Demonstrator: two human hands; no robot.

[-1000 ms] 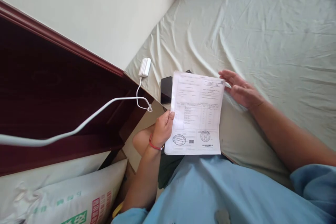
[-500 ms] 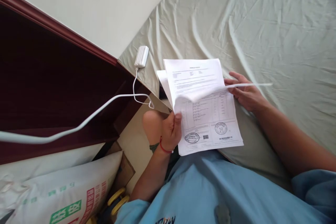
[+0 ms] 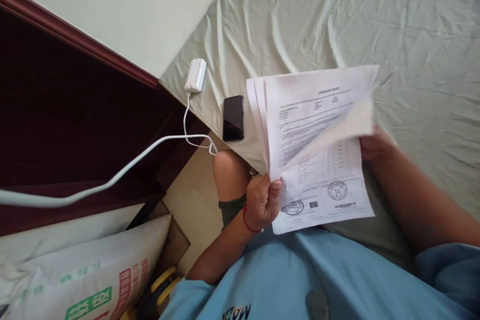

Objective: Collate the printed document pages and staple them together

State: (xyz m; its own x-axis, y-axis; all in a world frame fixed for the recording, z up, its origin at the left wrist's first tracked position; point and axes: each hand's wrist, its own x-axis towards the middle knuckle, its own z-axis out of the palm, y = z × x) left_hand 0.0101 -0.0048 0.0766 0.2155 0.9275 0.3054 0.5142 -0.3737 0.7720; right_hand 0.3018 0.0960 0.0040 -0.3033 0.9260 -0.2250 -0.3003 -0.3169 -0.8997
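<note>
Papers (image 3: 300, 120), several printed sheets in a loose stack, off to the right of the phone (image 3: 233, 118). Left edges spread a little apart on the side towards the phone; top sheet (image 3: 322, 90) lifted and bent over along a slanting fold, with a pale blank part showing at the right. On the sheet below (image 3: 326, 215), lower down than the phone, two dark ink stamps (image 3: 338, 190); smaller print too fine to read. Left hand (image 3: 264, 202) closed around the lower left edge of the papers, thumb pressed on the front, below the phone and to its right; red wristband (image 3: 247, 217) around the wrist. Right hand (image 3: 377, 145) at the far edge of the papers from the phone, fingers hidden behind the bent sheet; cannot tell whether pinching or merely touching. Beneath the phone, a wrinkled pale green bedsheet (image 3: 412, 35). Above the phone and slightly left, near but apart, a white charger (image 3: 195, 76) with a white cable (image 3: 56, 202) looping away leftwards. Just below the phone, a bare knee (image 3: 230, 175). Well to the lower left of the phone, a white sack (image 3: 112, 260) with green and red lettering.
</note>
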